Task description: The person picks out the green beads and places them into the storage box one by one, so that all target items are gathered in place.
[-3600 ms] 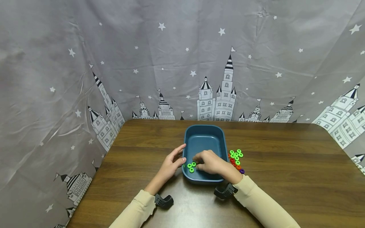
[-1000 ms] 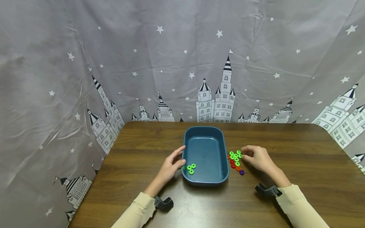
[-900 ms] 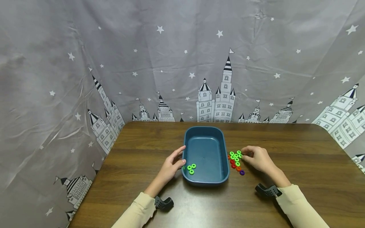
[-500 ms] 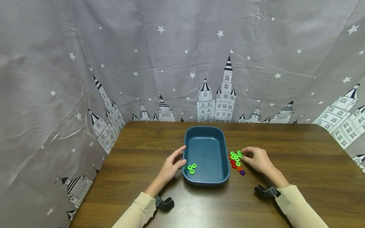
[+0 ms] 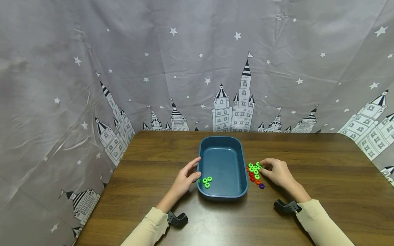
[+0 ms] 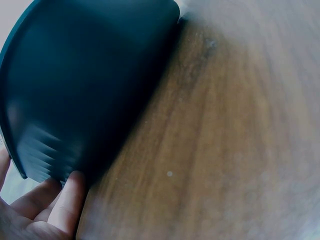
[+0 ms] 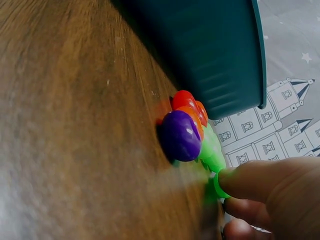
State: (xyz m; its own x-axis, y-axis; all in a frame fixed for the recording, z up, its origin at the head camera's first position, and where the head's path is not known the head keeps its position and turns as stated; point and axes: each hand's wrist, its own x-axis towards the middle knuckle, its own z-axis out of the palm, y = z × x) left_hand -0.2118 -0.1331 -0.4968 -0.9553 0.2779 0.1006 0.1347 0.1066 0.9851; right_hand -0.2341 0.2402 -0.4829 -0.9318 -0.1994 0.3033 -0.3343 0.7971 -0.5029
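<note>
A blue rectangular plastic tray [image 5: 221, 160] sits on the table, with three green rings [image 5: 207, 181] in its near left corner. My left hand [image 5: 182, 179] is against the tray's left side, its fingers fairly straight and touching the outer wall [image 6: 75, 90]. To the right of the tray, my right hand [image 5: 278, 172] pinches a green ring [image 7: 220, 185] at the right edge of a small pile; in the right wrist view the thumb lies on this ring. The pile has several green rings [image 5: 255, 167], red rings [image 5: 251, 176], orange rings [image 5: 258, 182] and one purple ring [image 5: 262, 186].
The wooden table [image 5: 320, 177] extends to both sides of the tray. Behind it hangs a grey curtain [image 5: 184, 61] printed with castles and stars. A black wrist camera [image 5: 177, 219] is strapped to the left wrist, another wrist camera [image 5: 287, 206] to the right.
My right hand has left the inside of the tray and come over to the ring pile on the right, where it has stayed for the last second. The left hand keeps its place.
</note>
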